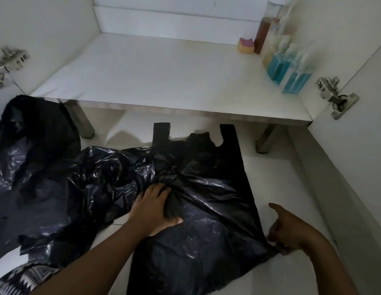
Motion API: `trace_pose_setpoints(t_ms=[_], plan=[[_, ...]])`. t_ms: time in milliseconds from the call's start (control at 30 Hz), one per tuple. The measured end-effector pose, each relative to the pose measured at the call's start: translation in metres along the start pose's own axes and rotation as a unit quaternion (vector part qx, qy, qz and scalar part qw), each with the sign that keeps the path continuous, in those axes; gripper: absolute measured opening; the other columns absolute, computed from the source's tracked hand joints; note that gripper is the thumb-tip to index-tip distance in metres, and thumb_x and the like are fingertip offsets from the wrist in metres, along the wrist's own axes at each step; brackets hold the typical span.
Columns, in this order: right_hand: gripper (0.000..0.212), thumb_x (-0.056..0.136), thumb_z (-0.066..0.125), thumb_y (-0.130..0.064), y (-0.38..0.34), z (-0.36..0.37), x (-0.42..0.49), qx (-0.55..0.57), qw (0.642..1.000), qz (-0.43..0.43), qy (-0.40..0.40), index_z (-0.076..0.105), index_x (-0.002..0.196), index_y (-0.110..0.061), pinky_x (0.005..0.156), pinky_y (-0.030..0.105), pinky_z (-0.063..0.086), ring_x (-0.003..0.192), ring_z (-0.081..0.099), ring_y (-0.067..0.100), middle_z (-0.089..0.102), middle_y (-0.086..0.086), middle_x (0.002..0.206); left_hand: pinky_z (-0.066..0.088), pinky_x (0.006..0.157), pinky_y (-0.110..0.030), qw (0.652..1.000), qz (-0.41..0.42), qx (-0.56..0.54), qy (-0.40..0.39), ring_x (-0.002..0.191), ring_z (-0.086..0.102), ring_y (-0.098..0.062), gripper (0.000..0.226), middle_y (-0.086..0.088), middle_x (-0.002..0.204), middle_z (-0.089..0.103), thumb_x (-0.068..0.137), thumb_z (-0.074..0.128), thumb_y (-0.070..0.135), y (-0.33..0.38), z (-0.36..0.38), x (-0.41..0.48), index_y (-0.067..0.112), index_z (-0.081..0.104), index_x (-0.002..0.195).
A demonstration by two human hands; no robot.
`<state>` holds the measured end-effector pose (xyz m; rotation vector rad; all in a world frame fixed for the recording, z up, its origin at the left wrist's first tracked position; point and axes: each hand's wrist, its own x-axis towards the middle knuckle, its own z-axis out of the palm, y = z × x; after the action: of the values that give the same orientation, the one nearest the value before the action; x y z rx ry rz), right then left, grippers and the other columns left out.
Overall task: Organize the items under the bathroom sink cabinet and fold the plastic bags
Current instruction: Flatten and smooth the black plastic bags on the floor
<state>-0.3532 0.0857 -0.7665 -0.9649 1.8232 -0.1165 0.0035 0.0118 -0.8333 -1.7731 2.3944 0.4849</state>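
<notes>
A black plastic bag [208,235] lies spread on the white tiled floor in front of the cabinet, its two handles pointing toward the cabinet. My left hand [152,207] grips a bunched fold of plastic near the bag's middle. My right hand [286,229] pinches the bag's lower right corner, with the index finger sticking out. A heap of crumpled black plastic bags [42,173] lies to the left, overlapping the spread bag.
The cabinet floor [164,69] is open above the bags on metal legs [265,139]. Along its right wall stand two blue-liquid bottles [288,72], a tall brown-liquid bottle [264,33] and a pink-yellow sponge [246,45]. Door hinges [334,96] flank both sides.
</notes>
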Motion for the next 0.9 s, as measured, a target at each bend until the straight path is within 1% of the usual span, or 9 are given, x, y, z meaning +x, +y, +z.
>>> trace_pose_setpoints(t_ms=[67, 167, 333, 467, 567, 633, 733, 800, 900], plan=[[0.089, 0.087, 0.073, -0.014, -0.003, 0.000, -0.001, 0.022, 1.000, 0.007, -0.002, 0.016, 0.155, -0.026, 0.053, 0.030, 0.054, 0.071, 0.068, 0.025, 0.065, 0.018, 0.108, 0.011, 0.123, -0.046, 1.000, -0.003, -0.011, -0.006, 0.153, 0.003, -0.019, 0.110, 0.005, 0.166, 0.005, 0.073, 0.047, 0.088, 0.001, -0.001, 0.003, 0.030, 0.011, 0.159], [0.098, 0.074, 0.084, -0.035, -0.014, 0.008, -0.005, 0.014, 0.998, -0.027, -0.058, 0.024, 0.151, -0.029, 0.063, 0.020, 0.053, 0.092, 0.067, 0.016, 0.066, 0.006, 0.119, 0.003, 0.125, -0.046, 1.000, 0.003, -0.019, -0.013, 0.154, -0.006, -0.019, 0.107, 0.005, 0.168, -0.001, 0.079, 0.050, 0.082, 0.003, 0.002, 0.004, 0.030, 0.004, 0.160], [0.086, 0.078, 0.081, -0.013, -0.012, 0.006, 0.000, 0.100, 0.988, -0.089, -0.078, 0.034, 0.147, -0.033, 0.091, 0.035, 0.055, 0.103, 0.070, 0.023, 0.070, 0.009, 0.118, -0.006, 0.124, -0.049, 0.999, 0.019, -0.011, -0.037, 0.153, -0.018, -0.020, 0.096, 0.004, 0.167, -0.012, 0.088, 0.043, 0.076, 0.002, 0.005, 0.008, 0.029, 0.000, 0.160], [0.123, 0.059, 0.088, -0.049, -0.011, 0.004, 0.004, -0.138, 0.990, -0.021, 0.011, 0.015, 0.155, -0.027, 0.078, 0.025, 0.054, 0.122, 0.054, 0.023, 0.042, 0.006, 0.150, -0.007, 0.121, -0.053, 0.998, 0.039, -0.001, -0.047, 0.152, -0.022, -0.020, 0.086, 0.005, 0.167, -0.016, 0.095, 0.042, 0.065, 0.002, 0.005, 0.012, 0.031, -0.003, 0.159], [0.107, 0.076, 0.080, -0.047, -0.012, 0.006, 0.002, -0.180, 0.977, 0.008, 0.112, 0.012, 0.155, -0.024, 0.069, 0.023, 0.051, 0.121, 0.054, 0.027, 0.042, 0.010, 0.148, -0.009, 0.121, -0.056, 0.998, 0.043, -0.006, -0.039, 0.152, -0.022, -0.021, 0.087, 0.005, 0.167, -0.016, 0.093, 0.043, 0.064, 0.002, 0.007, 0.011, 0.031, -0.001, 0.160], [0.086, 0.084, 0.065, -0.056, -0.018, 0.015, 0.002, -0.274, 0.937, 0.013, 0.216, 0.022, 0.151, -0.025, 0.080, 0.034, 0.050, 0.118, 0.053, 0.026, 0.045, 0.007, 0.140, -0.006, 0.121, -0.056, 0.997, 0.065, -0.018, 0.035, 0.154, -0.011, -0.026, 0.086, -0.001, 0.168, -0.001, 0.088, 0.047, 0.064, 0.002, 0.011, 0.009, 0.028, 0.014, 0.159], [0.050, 0.090, 0.052, -0.053, -0.035, 0.056, 0.014, -0.314, 0.877, -0.144, 0.335, 0.048, 0.132, -0.028, 0.086, 0.042, 0.047, 0.114, 0.051, 0.025, 0.051, 0.002, 0.124, 0.025, 0.119, -0.053, 0.983, 0.095, -0.012, 0.160, 0.139, 0.036, -0.031, 0.076, -0.005, 0.144, 0.044, 0.078, 0.052, 0.064, 0.006, 0.017, 0.004, 0.026, 0.048, 0.143], [0.048, 0.088, 0.043, -0.058, -0.045, 0.092, 0.025, -0.301, 0.875, -0.247, 0.287, 0.055, 0.126, -0.032, 0.097, 0.048, 0.043, 0.120, 0.050, 0.024, 0.051, -0.001, 0.127, 0.037, 0.110, -0.050, 0.980, 0.097, -0.005, 0.174, 0.126, 0.048, -0.029, 0.074, -0.002, 0.131, 0.050, 0.076, 0.053, 0.070, 0.009, 0.023, 0.004, 0.026, 0.054, 0.136], [0.064, 0.087, 0.030, -0.070, -0.037, 0.130, 0.046, -0.336, 0.883, -0.257, 0.203, 0.042, 0.141, -0.038, 0.116, 0.057, 0.014, 0.144, 0.025, 0.020, 0.035, -0.008, 0.150, 0.033, 0.112, -0.053, 0.987, 0.048, -0.020, 0.152, 0.135, 0.039, -0.028, 0.085, -0.001, 0.145, 0.040, 0.076, 0.048, 0.081, 0.002, 0.024, 0.005, 0.030, 0.044, 0.144]])
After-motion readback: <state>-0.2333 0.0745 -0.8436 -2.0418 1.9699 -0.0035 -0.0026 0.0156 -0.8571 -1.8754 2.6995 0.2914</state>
